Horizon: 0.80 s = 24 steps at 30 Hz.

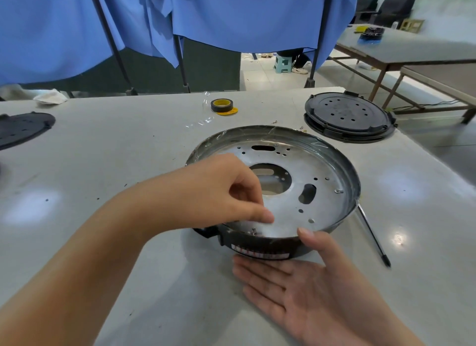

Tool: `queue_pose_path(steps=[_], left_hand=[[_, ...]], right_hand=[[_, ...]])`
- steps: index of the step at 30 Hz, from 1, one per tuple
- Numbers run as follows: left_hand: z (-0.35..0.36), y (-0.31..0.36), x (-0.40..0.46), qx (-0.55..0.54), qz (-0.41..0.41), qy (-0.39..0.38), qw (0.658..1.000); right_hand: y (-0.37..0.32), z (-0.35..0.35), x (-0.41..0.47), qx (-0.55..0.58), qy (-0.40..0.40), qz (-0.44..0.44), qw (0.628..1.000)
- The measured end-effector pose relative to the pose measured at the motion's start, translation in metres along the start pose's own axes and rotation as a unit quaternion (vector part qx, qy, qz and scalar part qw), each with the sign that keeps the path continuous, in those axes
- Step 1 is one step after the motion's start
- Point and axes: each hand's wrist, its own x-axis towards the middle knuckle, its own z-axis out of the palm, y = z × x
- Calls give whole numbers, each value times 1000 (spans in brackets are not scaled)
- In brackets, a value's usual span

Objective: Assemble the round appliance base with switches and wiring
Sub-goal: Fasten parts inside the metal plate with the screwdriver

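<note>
Right hand lay open, palm up, on the bench, thumb touching the base. Left hand, fingers curled, pinched something small, unclear, inside the base's near rim.

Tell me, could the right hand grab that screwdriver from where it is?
Probably yes: the right hand lies open, and the screwdriver lies on bare table beside it with nothing between.

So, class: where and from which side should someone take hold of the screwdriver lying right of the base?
Probably the screwdriver's dark near end, pinched from above or the right: it lies flat, its far end tucked against the round base, its near end free on the table.
</note>
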Motion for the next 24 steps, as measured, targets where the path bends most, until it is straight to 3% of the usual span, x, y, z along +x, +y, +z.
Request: queue_pose_path(steps=[15, 24], left_hand=[[-9, -6, -1, 35, -26, -67, 997], [-4, 3, 4, 60, -43, -45, 996]], right_hand=[[0, 0, -2, -3, -1, 0, 1000], [0, 1, -1, -6, 1, -5, 1000]])
